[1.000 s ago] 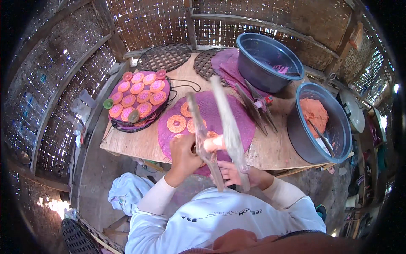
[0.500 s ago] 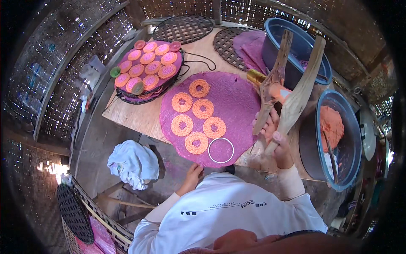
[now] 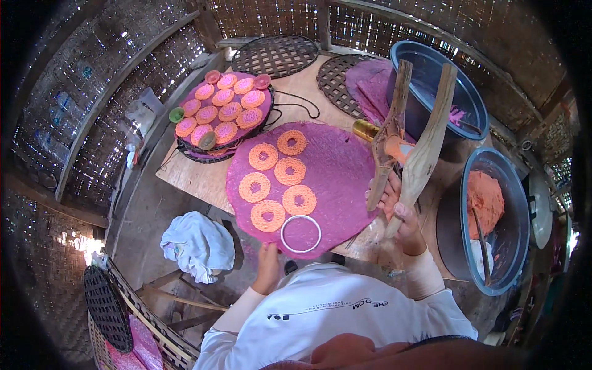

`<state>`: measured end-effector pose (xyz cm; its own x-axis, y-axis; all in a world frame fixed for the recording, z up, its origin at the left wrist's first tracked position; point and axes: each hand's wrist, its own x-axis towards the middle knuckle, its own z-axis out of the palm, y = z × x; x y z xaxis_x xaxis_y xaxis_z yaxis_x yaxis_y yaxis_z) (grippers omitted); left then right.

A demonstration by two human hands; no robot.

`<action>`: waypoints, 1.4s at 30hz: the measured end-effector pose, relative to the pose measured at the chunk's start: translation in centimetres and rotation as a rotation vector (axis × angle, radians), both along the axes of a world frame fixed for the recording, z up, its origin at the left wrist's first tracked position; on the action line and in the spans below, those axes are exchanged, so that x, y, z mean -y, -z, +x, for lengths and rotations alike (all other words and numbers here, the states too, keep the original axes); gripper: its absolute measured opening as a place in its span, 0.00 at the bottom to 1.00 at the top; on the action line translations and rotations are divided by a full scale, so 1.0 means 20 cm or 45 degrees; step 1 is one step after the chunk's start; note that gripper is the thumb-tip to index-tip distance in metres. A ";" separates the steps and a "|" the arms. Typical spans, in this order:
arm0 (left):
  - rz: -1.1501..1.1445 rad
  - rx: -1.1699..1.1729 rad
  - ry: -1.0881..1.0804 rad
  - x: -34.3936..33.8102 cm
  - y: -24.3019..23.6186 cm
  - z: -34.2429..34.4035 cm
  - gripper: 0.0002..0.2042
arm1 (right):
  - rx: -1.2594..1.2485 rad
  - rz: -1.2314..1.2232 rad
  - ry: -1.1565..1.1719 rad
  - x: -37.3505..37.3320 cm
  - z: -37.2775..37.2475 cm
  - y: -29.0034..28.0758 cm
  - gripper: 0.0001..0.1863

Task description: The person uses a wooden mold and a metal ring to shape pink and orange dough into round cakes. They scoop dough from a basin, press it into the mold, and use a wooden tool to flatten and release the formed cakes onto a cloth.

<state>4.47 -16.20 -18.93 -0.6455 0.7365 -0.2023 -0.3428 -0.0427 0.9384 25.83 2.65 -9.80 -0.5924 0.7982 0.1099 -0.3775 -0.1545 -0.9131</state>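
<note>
My right hand (image 3: 402,220) is closed around the lower ends of a wooden two-armed press (image 3: 425,154), its arms standing apart in a V. Orange dough shows in the press between the arms. At the near edge of a round purple cloth (image 3: 339,166), my left hand (image 3: 267,265) pinches the rim; its fingertips are partly hidden. Several orange lacy dough rings (image 3: 290,171) lie on the left part of the cloth. A thin white hoop (image 3: 301,234) rests flat near the cloth's front edge, just ahead of my left hand.
Back left, a cloth-covered tray (image 3: 180,143) bears several pink-and-orange rounds. Right of the press stand a blue tub (image 3: 394,80) and another tub (image 3: 527,185) with orange dough (image 3: 484,200). Woven trays (image 3: 274,55) lie at the back. White fabric (image 3: 197,243) sits beyond the table's left front edge.
The purple cloth, with its rings and hoop, has shifted leftward and toward me, along with my left hand. My right hand keeps its hold on the press. The view has tilted slightly.
</note>
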 end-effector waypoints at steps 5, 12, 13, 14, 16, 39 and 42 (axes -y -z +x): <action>-0.144 0.016 0.253 0.11 0.12 -0.29 0.08 | -0.009 0.013 0.076 0.04 0.04 -0.02 0.55; -0.364 -0.147 0.628 -0.11 -0.06 -0.51 0.13 | 0.036 -0.067 0.152 0.16 0.08 -0.04 0.52; -0.369 -0.208 0.674 -0.18 -0.09 -0.56 0.13 | 0.025 -0.083 0.163 0.19 0.09 -0.04 0.51; -0.374 -0.265 0.713 -0.23 -0.11 -0.61 0.13 | 0.045 -0.086 0.159 0.20 0.10 -0.03 0.48; -0.516 -0.353 0.819 -0.33 -0.10 -0.75 0.14 | 0.087 -0.093 0.151 0.23 0.14 0.00 0.40; 1.796 0.530 1.007 -0.66 -0.80 -1.09 0.52 | 0.978 -0.059 -1.233 -0.10 -0.61 -0.46 0.40; 1.903 0.356 1.123 -0.68 -0.72 -1.11 0.48 | 1.170 -0.132 -1.309 -0.18 -0.67 -0.41 0.41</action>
